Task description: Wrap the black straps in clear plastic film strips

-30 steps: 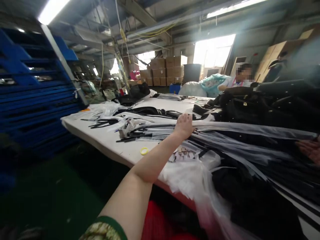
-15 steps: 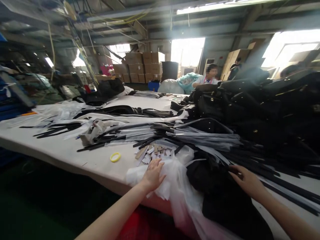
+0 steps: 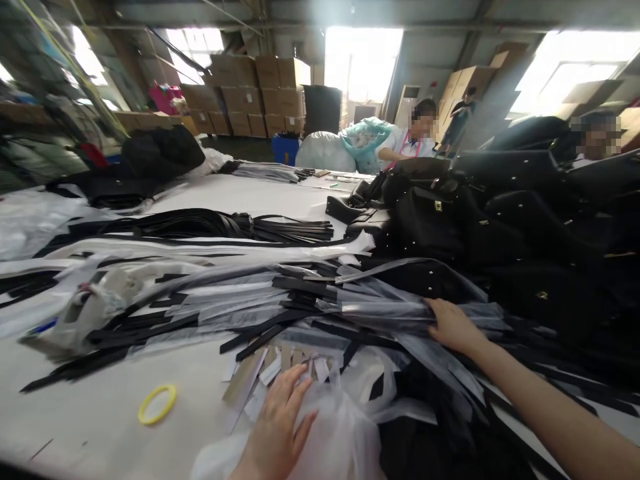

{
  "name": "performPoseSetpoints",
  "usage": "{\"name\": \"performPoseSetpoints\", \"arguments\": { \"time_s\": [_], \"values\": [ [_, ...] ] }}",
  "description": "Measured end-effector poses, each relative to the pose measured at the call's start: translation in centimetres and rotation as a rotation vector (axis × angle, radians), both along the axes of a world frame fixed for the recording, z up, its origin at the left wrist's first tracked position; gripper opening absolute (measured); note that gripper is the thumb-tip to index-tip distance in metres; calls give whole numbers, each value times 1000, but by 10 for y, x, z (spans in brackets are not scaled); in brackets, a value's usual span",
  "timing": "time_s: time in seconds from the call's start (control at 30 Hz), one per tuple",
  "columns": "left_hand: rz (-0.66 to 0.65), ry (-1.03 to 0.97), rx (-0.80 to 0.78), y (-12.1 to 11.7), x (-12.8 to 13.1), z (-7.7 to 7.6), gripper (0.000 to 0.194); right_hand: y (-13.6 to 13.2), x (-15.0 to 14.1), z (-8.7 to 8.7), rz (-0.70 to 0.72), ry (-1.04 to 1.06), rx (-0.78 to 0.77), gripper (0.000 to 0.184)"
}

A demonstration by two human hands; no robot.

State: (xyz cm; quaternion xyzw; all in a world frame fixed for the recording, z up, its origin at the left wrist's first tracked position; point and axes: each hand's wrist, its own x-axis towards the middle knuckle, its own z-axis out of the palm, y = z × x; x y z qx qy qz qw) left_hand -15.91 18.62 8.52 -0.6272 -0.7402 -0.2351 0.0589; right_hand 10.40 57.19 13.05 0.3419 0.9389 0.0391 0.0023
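My left hand (image 3: 280, 417) lies over crumpled white plastic film (image 3: 345, 420) at the table's near side, its fingers apart and nothing held. Just beyond its fingertips are loose cut pieces of card (image 3: 247, 373). Farther right, my right hand (image 3: 454, 327) has its fingers bent round black straps in clear plastic sleeves (image 3: 385, 310); part of its grip is hidden. These straps spread in a loose pile across the middle of the table. Black fabric (image 3: 420, 440) lies between and below my hands.
A large heap of black bags (image 3: 500, 220) fills the right side. A yellow ring (image 3: 157, 405) rests on the white tabletop (image 3: 100, 427) at left. Behind the sleeved straps lies a bundle of black straps (image 3: 200, 225). A co-worker (image 3: 407, 143) is across the table; cardboard boxes (image 3: 250, 100) stand behind.
My view has turned right and come closer to the table. My left hand left a white strip and came down to the plastic film. My right hand moved from the black fabric up to the sleeved straps.
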Motion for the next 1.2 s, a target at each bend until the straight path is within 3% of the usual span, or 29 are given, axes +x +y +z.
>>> {"name": "performPoseSetpoints", "arguments": {
  "time_s": [0.17, 0.27, 0.37, 0.5, 0.63, 0.7, 0.77, 0.87, 0.93, 1.03, 1.1, 1.2],
  "values": [
    [-32, -116, -84, 20, -9, 30, 31, -2, -5, 36, -37, -154, -142, 24],
    [-69, -197, -180, 38, -7, 60, 28, 2, 2, 59, -70, -195, -233, 23],
    [-114, -234, -251, 71, 1, 91, 33, 3, 10, 71, -93, -197, -304, 25],
    [-150, -176, -404, 126, 24, 114, 51, -12, 13, 65, -111, -178, -357, 54],
    [-197, -137, -461, 160, 54, 127, 44, -26, 19, 67, -94, -128, -381, 30],
    [-193, -123, -436, 171, 72, 137, 40, -26, 27, 81, -65, -94, -386, 24],
    [-156, -84, -369, 187, 94, 149, 51, -21, 38, 100, -18, -57, -387, 21],
    [-130, -16, -247, 233, 132, 167, 90, -8, 56, 131, 76, -16, -399, 23],
    [-187, 2, -260, 275, 157, 179, 96, 3, 69, 152, 125, 2, -408, 23],
    [-299, 24, -438, 341, 189, 202, 60, 27, 97, 183, 139, 29, -398, 18],
    [-346, 79, -520, 381, 211, 226, 36, 48, 125, 205, 81, 43, -375, 25],
    [-410, 192, -460, 434, 256, 270, 25, 83, 181, 245, -105, 44, -306, 42]
  ]
}}
